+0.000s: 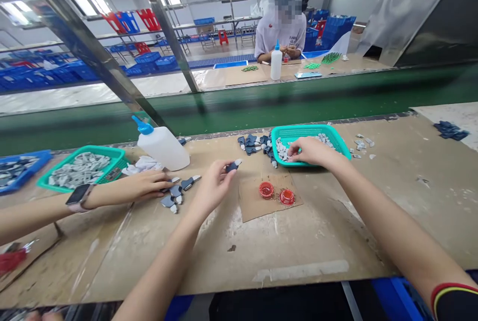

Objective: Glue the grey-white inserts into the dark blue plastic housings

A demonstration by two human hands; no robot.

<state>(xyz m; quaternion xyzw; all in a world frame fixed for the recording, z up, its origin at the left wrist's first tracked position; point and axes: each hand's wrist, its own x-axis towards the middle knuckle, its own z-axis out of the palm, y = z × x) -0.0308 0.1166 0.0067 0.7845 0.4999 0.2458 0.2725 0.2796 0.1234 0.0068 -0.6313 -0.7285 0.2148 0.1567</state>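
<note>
My left hand (214, 186) pinches a small dark blue-grey plastic piece with a pale tip (232, 166), held above the cardboard-covered table. My right hand (311, 152) dips into a turquoise basket (339, 144), its fingertips bent together among small light-grey pieces (324, 139); what they grip, if anything, is hidden. Dark pieces with pale tips (251, 144) lie heaped at the basket's left side. Between my hands and nearer to me, two small red cups (266, 190) (287, 196) stand on a cardboard square (257, 210).
At left, a co-worker's hand (151, 185) with a watch touches more dark pieces (175, 194). A white squeeze bottle (164, 147) tilts beside another turquoise basket (115, 154). Loose grey pieces (360, 144) lie at right. Another person (282, 37) sits beyond the green belt (239, 104).
</note>
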